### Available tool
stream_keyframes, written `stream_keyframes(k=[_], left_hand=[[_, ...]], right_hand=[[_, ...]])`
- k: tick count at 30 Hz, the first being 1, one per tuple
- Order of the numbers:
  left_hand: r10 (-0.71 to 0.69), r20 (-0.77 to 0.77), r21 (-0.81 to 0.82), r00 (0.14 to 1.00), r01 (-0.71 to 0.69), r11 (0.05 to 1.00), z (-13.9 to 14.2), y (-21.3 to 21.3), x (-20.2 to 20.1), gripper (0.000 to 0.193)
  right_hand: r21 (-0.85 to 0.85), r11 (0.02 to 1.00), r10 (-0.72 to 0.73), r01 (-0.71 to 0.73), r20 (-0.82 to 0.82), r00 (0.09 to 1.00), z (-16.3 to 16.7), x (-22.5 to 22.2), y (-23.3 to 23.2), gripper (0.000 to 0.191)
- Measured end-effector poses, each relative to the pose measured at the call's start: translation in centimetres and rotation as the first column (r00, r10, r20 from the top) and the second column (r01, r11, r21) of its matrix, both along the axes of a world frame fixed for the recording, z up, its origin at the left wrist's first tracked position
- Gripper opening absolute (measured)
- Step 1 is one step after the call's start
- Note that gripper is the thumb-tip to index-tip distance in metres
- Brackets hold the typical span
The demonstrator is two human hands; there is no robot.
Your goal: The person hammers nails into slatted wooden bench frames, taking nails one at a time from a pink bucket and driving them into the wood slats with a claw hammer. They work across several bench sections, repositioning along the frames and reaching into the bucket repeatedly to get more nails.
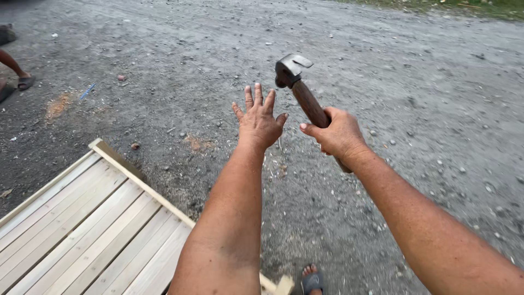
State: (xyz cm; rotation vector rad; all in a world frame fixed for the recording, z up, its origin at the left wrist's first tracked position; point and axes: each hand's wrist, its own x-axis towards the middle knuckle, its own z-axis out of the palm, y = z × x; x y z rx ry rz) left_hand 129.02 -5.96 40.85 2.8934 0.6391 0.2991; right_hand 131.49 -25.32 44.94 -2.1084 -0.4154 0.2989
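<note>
I watch the right hand (339, 135) clamped on a claw hammer (302, 90), held raised over gravel ground (415, 98), while the left hand (258, 122) hangs spread and empty. A slatted wooden panel (93, 229) lies lower left; by my judgement the hammering is paused, and the next strike calls for a nail set.

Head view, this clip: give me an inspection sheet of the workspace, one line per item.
Surface: grey gravel ground, with sawdust patches.
Job's things: hammer with a wooden handle and dark metal head, raised; pale wooden slat panel lying flat at lower left.
Clutter: small blue object on the ground; scattered stones and wood chips.
Grippers: right hand closed round the hammer handle; left hand open, fingers spread, holding nothing, above the ground.
Cables: nothing seen.
Surroundings: the person's own sandalled foot at the bottom edge; another person's foot in a sandal at far left; grass strip at top right.
</note>
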Motion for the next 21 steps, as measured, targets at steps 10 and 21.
stream_keyframes(k=[10, 21], left_hand=[[0.126, 0.023, 0.011, 0.992, -0.127, 0.992, -0.8, 7.1, 6.3, 0.082], [0.450, -0.068, -0.005, 0.890, -0.452, 0.892, 0.0, 18.1, 6.1, 0.090]], right_hand=[[-0.097, 0.978, 0.189, -0.187, 0.020, 0.982, 0.5, 8.8, 8.0, 0.045], [-0.049, 0.872, 0.484, -0.486, -0.044, 0.874, -0.2, 16.7, 21.0, 0.040]])
